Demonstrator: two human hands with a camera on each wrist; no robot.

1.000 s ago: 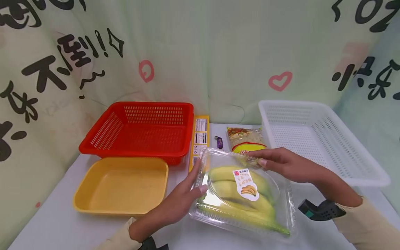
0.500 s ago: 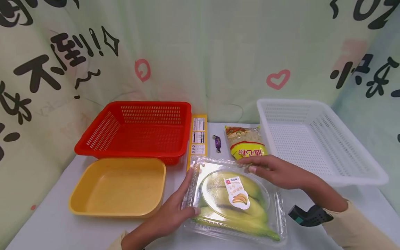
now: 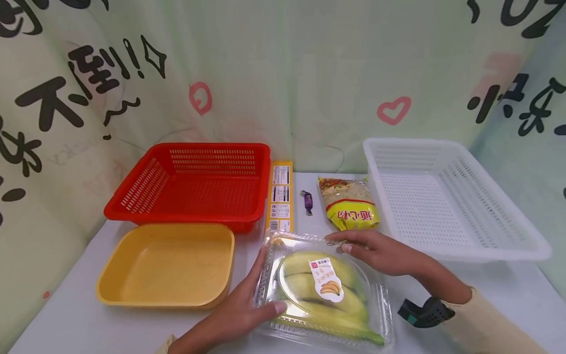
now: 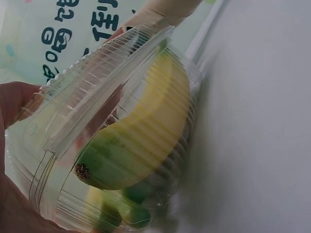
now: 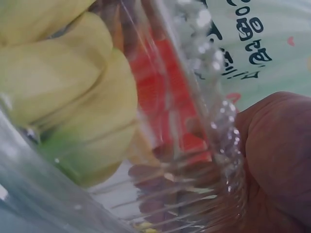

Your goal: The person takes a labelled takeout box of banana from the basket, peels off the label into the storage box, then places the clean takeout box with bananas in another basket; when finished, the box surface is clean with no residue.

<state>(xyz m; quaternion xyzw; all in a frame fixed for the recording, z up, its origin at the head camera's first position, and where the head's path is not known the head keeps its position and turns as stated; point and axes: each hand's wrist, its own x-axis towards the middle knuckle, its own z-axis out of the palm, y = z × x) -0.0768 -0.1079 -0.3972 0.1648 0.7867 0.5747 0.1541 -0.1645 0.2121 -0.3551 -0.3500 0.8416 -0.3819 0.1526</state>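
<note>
A clear plastic clamshell box [image 3: 376, 300] of bananas [image 3: 305, 285], with a white label on its lid, lies between my hands at the front of the table. My left hand [image 3: 240, 305] grips its left side, thumb over the lid. At the far right corner my right hand [image 3: 380, 251] holds the rim, thumb on the near side and fingers beyond it. Through the ribbed wall in the left wrist view, a green-tipped banana [image 4: 146, 126] shows close to the white tabletop. The right wrist view has yellow bananas [image 5: 63, 82] behind the plastic, and fingers seen through it.
A red basket [image 3: 212, 216] stands back left, with a yellow tray [image 3: 165, 265] before it. Beyond the box lie a yellow carton [image 3: 280, 191], a small purple-wrapped candy [image 3: 307, 202] and a bag of macaroni [image 3: 349, 201]. A white basket [image 3: 442, 196] is on the right.
Both hands have brought the box of bananas nearer to me and slightly left, lower in the head view. More of the macaroni bag and the candy now shows behind it.
</note>
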